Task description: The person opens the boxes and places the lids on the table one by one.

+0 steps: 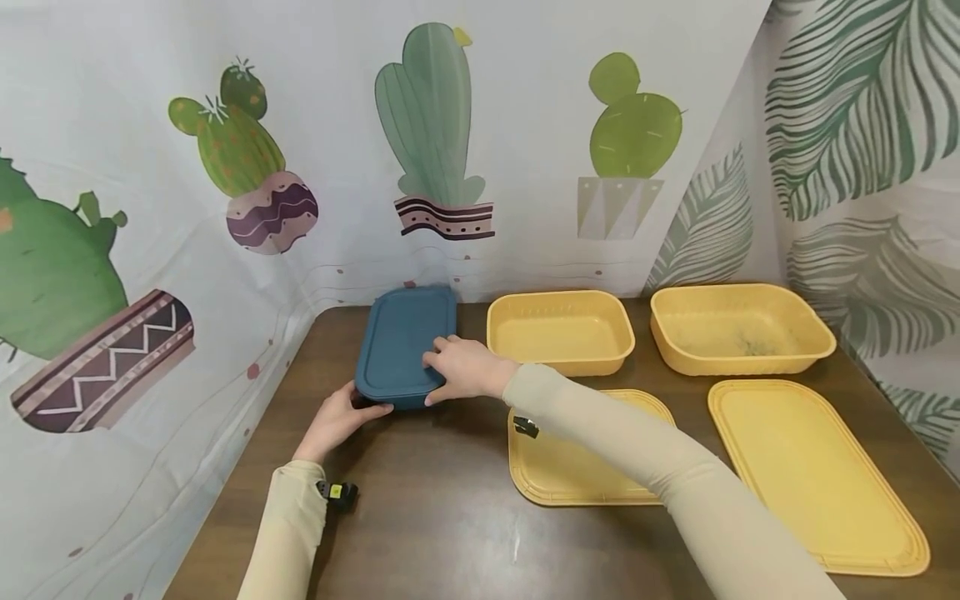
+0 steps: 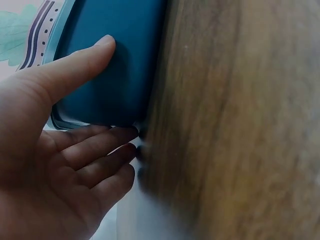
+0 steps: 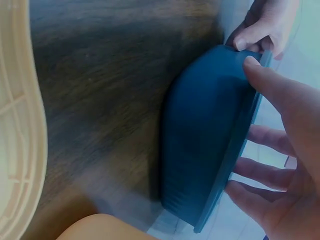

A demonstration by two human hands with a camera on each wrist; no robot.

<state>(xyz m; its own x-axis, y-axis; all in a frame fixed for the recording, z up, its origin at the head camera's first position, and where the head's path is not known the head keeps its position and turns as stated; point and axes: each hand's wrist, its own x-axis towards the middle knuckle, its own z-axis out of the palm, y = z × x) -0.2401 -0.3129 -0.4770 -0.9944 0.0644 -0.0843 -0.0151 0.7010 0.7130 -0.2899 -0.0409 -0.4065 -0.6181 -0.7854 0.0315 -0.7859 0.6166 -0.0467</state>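
A dark blue lidded food container [image 1: 407, 342] stands at the back left of the table, its lid lying on top. At its front left corner is my left hand [image 1: 335, 423]. The left wrist view shows that thumb [image 2: 95, 59] on the container's front wall, the fingers [image 2: 102, 150] around the corner by the tabletop. My right hand [image 1: 468, 369] holds the right side near the front. In the right wrist view its thumb [image 3: 267, 80] lies at the lid's rim, while the other fingers [image 3: 262, 172] reach over the lid edge.
Two yellow containers [image 1: 561, 367] [image 1: 742, 364] without lids stand along the back of the table. In front of them lie two flat yellow lids [image 1: 585, 487] [image 1: 817, 475], the nearer one partly under my right sleeve. A printed cloth [image 1: 525, 125] hangs behind the brown tabletop [image 1: 442, 517].
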